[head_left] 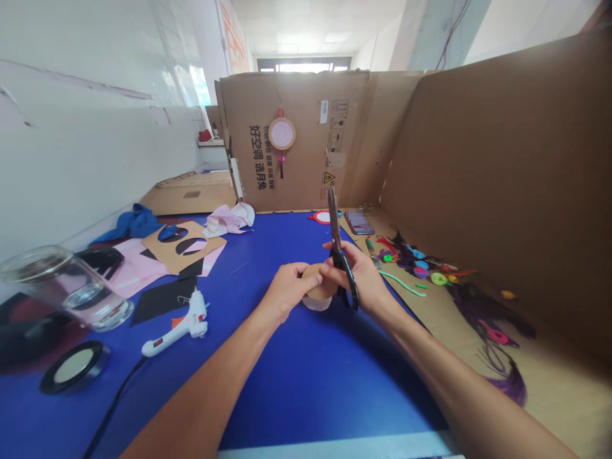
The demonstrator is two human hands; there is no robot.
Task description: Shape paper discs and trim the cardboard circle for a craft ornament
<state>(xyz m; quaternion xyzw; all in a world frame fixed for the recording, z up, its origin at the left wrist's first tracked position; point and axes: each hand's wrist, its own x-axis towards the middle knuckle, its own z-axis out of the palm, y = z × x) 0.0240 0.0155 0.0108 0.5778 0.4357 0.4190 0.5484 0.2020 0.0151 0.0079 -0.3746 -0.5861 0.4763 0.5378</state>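
Observation:
My left hand [288, 288] is closed on the edge of a brown cardboard disc [316, 278], thumb on its face. Beneath the disc a pale, whitish round piece [317, 303] shows; whether the two are joined is hidden. My right hand [359, 275] keeps a pair of black-handled scissors [334, 220] in its grip, blades pointing up and away from the disc. The right thumb and fingertips also touch the disc's right edge. Both hands are over the blue tabletop [268, 395].
At left lie a white glue gun [184, 328], a tilted-looking glass of water [71, 290], a black tape roll [75, 366] and cardboard with round holes [184, 245]. Tassels [509, 382] and beads line the right. A round ornament [282, 134] hangs on the cardboard wall [306, 95].

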